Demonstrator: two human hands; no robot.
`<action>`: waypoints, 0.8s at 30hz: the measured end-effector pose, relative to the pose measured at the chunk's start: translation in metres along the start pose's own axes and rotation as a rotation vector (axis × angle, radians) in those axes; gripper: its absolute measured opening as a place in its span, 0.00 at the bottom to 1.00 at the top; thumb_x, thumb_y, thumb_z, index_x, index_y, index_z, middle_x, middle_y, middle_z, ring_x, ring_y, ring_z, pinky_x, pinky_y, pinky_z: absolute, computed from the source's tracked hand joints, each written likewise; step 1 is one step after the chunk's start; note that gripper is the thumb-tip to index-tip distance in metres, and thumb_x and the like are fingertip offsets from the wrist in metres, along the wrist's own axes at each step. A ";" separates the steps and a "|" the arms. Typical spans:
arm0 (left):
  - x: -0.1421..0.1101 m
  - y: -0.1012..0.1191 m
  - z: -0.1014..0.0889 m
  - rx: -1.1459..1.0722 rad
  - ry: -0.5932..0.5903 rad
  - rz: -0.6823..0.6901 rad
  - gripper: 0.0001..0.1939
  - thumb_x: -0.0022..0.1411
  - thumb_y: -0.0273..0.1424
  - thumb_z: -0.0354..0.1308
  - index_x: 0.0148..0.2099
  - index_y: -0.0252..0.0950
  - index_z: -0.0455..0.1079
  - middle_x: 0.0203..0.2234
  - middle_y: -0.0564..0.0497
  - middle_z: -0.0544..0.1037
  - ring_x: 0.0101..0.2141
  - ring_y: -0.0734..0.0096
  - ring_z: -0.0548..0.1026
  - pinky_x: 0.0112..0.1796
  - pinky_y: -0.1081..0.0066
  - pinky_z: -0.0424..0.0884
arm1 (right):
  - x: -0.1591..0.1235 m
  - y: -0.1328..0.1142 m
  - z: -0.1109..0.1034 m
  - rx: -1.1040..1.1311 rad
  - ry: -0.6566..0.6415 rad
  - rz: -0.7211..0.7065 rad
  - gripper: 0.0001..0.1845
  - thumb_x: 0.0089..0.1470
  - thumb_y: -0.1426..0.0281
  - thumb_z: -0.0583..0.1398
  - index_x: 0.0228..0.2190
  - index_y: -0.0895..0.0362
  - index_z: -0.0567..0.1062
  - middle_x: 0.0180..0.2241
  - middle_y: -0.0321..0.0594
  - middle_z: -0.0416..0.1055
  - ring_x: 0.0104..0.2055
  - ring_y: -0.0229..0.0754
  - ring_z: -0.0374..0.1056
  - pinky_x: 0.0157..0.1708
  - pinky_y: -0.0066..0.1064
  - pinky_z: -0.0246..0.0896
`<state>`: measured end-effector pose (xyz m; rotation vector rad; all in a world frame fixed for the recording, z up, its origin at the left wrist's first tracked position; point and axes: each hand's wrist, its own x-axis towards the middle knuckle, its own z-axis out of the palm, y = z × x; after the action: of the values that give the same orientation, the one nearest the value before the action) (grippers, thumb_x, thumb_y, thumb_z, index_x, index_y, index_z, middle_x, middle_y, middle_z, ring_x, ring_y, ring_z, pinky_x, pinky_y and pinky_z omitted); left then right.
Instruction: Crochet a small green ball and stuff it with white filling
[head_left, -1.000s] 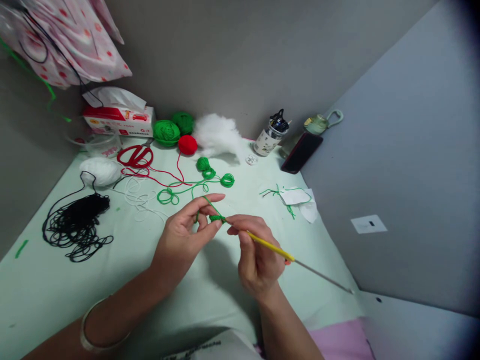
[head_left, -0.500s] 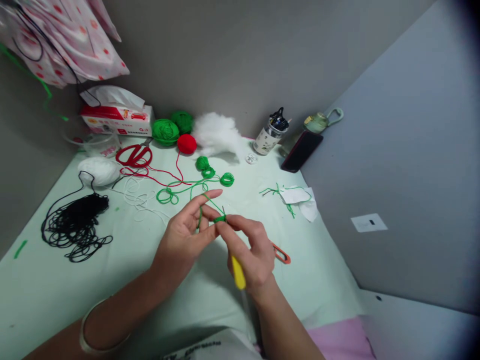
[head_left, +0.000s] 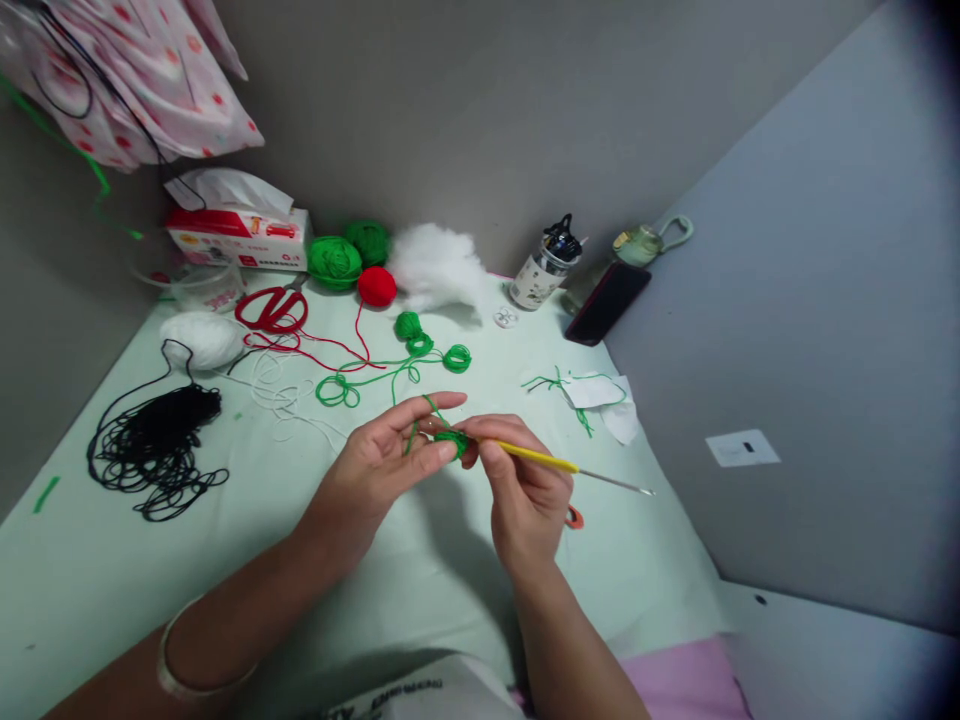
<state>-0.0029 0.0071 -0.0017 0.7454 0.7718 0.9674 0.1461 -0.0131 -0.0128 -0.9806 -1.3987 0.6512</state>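
Two hands are working at the center of the frame: your left hand (head_left: 375,460) is pinching the small green piece (head_left: 454,444) between thumb and fingers, with green yarn running over the raised index finger, and your right hand (head_left: 529,495) is closing its fingers around the yellow-handled hook (head_left: 536,457), whose bare metal end is pointing right.

At upper left, the tissue box (head_left: 236,240) is showing red and white printing, too small to read surely, and a white tissue is sticking out. Dark lettering on the white cloth (head_left: 450,692) at the bottom edge is blurring and being cut off.

At upper right, the patterned cup (head_left: 536,280) is holding black items you can't make out singly. The clear tub (head_left: 210,288) at upper left is showing pink marks; its contents are staying unclear. Your right hand is partly hiding an orange item (head_left: 574,517), and the dark phone (head_left: 607,303) is partly covering the green-lidded bottle (head_left: 637,245).
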 end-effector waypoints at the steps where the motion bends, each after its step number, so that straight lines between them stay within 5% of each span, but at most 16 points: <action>1: 0.000 -0.002 0.001 -0.002 0.024 0.016 0.21 0.59 0.31 0.70 0.55 0.44 0.78 0.36 0.54 0.79 0.41 0.73 0.73 0.45 0.76 0.66 | -0.002 0.000 0.000 -0.075 -0.012 -0.034 0.14 0.64 0.77 0.59 0.44 0.50 0.81 0.38 0.41 0.78 0.38 0.41 0.73 0.34 0.34 0.72; 4: 0.002 -0.003 0.001 -0.115 0.050 -0.058 0.23 0.58 0.31 0.71 0.56 0.42 0.77 0.30 0.56 0.76 0.30 0.79 0.69 0.42 0.76 0.68 | -0.007 0.000 -0.002 -0.325 -0.081 -0.216 0.21 0.61 0.80 0.60 0.51 0.49 0.79 0.45 0.44 0.78 0.44 0.44 0.74 0.41 0.37 0.73; 6: 0.004 -0.001 0.000 -0.216 0.023 -0.179 0.20 0.59 0.31 0.70 0.54 0.38 0.78 0.21 0.61 0.68 0.20 0.85 0.59 0.41 0.75 0.69 | -0.007 0.000 -0.005 -0.352 -0.072 -0.258 0.21 0.61 0.80 0.60 0.51 0.49 0.79 0.45 0.44 0.78 0.45 0.44 0.74 0.41 0.38 0.73; 9: 0.005 0.003 -0.003 -0.288 -0.001 -0.241 0.15 0.60 0.30 0.69 0.50 0.35 0.80 0.16 0.65 0.55 0.18 0.86 0.48 0.44 0.73 0.70 | -0.002 0.001 -0.009 -0.097 0.073 -0.040 0.13 0.64 0.76 0.59 0.43 0.50 0.81 0.37 0.41 0.78 0.36 0.41 0.73 0.34 0.35 0.70; 14: 0.003 0.002 -0.001 -0.106 0.009 -0.063 0.18 0.60 0.29 0.68 0.53 0.43 0.79 0.30 0.57 0.74 0.25 0.83 0.64 0.38 0.77 0.66 | 0.003 0.003 -0.007 0.266 0.053 0.226 0.08 0.64 0.69 0.61 0.37 0.51 0.83 0.36 0.40 0.77 0.32 0.38 0.69 0.30 0.32 0.66; 19: 0.001 -0.004 -0.002 0.097 0.028 -0.011 0.16 0.63 0.35 0.66 0.54 0.47 0.78 0.33 0.55 0.75 0.31 0.75 0.66 0.29 0.75 0.58 | 0.004 0.005 -0.007 0.312 0.066 0.332 0.07 0.64 0.67 0.62 0.37 0.51 0.83 0.36 0.38 0.79 0.32 0.36 0.69 0.33 0.30 0.65; 24: 0.001 -0.002 -0.004 0.065 0.044 -0.008 0.14 0.61 0.35 0.67 0.50 0.47 0.80 0.36 0.54 0.75 0.40 0.71 0.70 0.42 0.73 0.64 | 0.007 0.002 -0.009 0.403 0.067 0.374 0.10 0.66 0.65 0.60 0.34 0.54 0.80 0.33 0.37 0.78 0.30 0.35 0.70 0.32 0.30 0.66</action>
<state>-0.0050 0.0076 -0.0060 0.7791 0.8470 0.9576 0.1559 -0.0074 -0.0098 -0.9311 -0.9764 1.1190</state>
